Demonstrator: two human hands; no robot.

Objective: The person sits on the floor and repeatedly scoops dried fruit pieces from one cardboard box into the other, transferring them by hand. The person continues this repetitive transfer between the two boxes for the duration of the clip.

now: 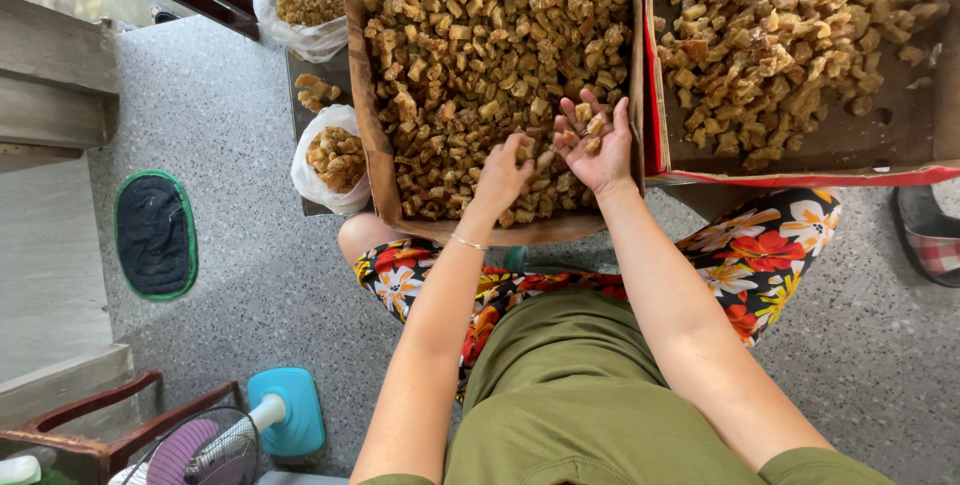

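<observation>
Speckled grey floor (pixel 240 275) surrounds the cardboard box (pixel 365 115) of brown chunks (pixel 480 55). Over the box's near edge, the left hand (pixel 503 177) pinches chunks while the right hand (pixel 595 140) lies open, cupping several.

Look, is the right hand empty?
No, the right hand is open palm-up with several brown chunks lying on it, above the cardboard box.

Rough, matt golden-brown chunks (pixel 480 65) fill a plain brown cardboard box (pixel 362 75); left of the box, thin translucent plastic bags (pixel 300 160) look glossy. Below the box lies a speckled, smooth stone floor (pixel 250 275). A slim metal bracelet (pixel 467 242) glints, beside floral cloth (pixel 770 260).
</observation>
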